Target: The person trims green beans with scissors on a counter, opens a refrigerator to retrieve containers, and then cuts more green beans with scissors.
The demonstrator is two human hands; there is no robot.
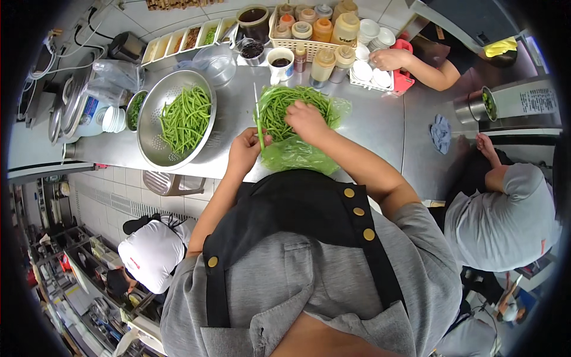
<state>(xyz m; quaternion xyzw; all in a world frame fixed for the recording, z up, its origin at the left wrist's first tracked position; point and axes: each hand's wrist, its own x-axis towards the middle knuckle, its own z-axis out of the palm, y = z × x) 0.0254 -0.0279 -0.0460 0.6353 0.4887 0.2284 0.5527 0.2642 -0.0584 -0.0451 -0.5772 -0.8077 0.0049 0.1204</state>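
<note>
Green beans (276, 109) lie heaped on a thin green plastic bag (301, 154) on the steel counter in front of me. My left hand (247, 149) is at the left edge of the bag and holds a small bunch of green beans upright. A slim pointed metal thing (256, 96) rises just beyond that bunch; whether I hold it cannot be told. My right hand (306, 119) rests in the heap with fingers bent, its fingertips hidden among the beans. Left of my hands a large steel colander (149, 145) holds more green beans.
Behind the beans stand a white mug (280, 73), squeeze bottles (323, 67) and a plastic basket (303, 43). A co-worker's hand (390, 59) reaches to small white dishes at the right. A blue cloth (440, 134) lies further right. Other people stand at both sides.
</note>
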